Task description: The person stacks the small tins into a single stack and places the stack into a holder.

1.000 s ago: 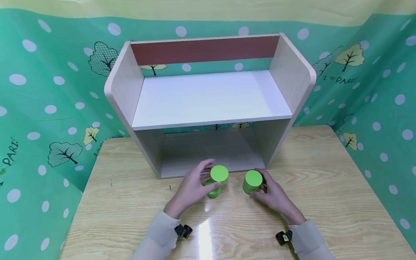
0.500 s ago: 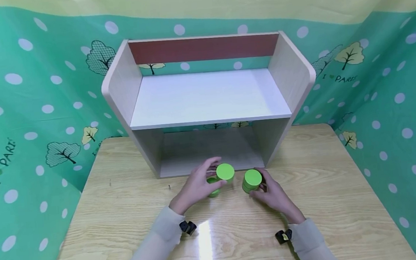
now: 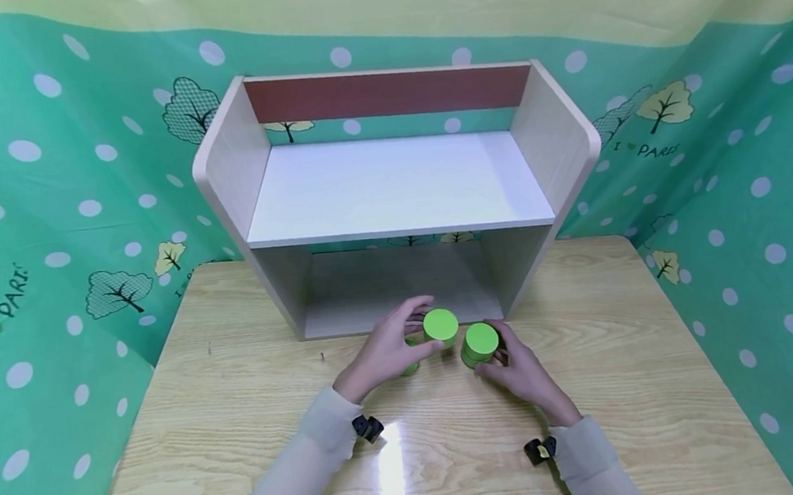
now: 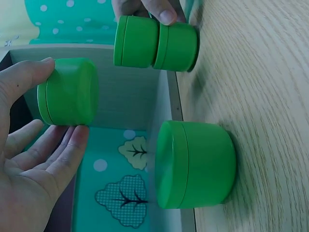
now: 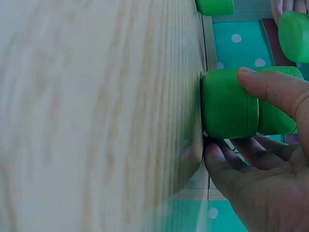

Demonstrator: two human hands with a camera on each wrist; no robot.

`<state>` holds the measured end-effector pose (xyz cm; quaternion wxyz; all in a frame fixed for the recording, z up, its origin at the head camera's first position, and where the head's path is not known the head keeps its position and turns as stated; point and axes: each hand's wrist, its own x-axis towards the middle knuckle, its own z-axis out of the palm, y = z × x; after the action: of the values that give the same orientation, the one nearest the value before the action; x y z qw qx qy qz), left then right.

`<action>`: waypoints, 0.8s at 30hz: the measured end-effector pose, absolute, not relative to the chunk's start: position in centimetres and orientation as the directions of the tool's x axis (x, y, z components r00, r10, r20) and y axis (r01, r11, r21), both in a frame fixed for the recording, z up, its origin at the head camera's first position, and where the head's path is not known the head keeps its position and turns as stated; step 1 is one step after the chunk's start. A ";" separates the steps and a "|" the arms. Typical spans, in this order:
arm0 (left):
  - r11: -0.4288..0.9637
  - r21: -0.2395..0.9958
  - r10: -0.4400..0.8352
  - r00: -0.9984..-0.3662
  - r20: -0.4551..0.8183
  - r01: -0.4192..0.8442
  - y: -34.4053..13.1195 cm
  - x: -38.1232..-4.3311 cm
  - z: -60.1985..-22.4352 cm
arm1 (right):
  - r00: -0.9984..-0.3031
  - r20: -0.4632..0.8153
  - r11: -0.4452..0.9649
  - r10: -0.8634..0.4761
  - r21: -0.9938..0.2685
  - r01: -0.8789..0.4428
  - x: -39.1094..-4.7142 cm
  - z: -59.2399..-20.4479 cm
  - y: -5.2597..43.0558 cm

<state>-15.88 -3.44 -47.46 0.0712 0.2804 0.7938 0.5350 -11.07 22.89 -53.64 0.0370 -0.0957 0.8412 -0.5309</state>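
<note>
Left arm point(image 3: 295, 468) extended forward and inward. Left hand point(image 3: 383, 353) raised, palm turned to right — thumb point(image 4: 29, 76) and fingertips point(image 4: 81, 134) pinching from opposite sides. Right arm point(image 3: 592, 458) slants inward also. Right hand point(image 3: 521, 374) lower, near left one — thumb pressing on one side, fingers spread on other, in holding grip.

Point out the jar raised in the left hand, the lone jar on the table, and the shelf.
Raised jar point(image 4: 70, 92): left wrist view, on its side.
Lone jar point(image 4: 205, 164): left wrist view, on its side.
Shelf point(image 3: 398, 188): head view, on its upper board.
</note>
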 end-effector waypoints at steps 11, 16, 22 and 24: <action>0.269 0.880 0.531 -0.823 0.203 0.391 -2.5 -16.2 -47.4 | -0.979 0.029 0.392 -0.201 -0.913 -0.108 -10.8 -52.1 22.5; 0.271 0.874 0.529 -0.821 0.214 0.403 -2.0 -16.3 -47.1 | -0.978 0.012 0.409 -0.208 -0.907 -0.098 -10.7 -51.7 22.4; 0.261 0.878 0.534 -0.818 0.214 0.400 -1.4 -16.5 -46.9 | -0.979 0.002 0.398 -0.202 -0.913 -0.084 -11.1 -53.6 23.2; 0.259 0.878 0.540 -0.814 0.214 0.402 -1.2 -16.6 -46.8 | -0.979 0.005 0.390 -0.203 -0.917 -0.086 -11.1 -53.6 23.2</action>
<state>-16.62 -1.20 -46.83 0.0646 0.2978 0.7908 0.5308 -11.11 23.16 -53.57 0.0540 -0.0868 0.8320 -0.5452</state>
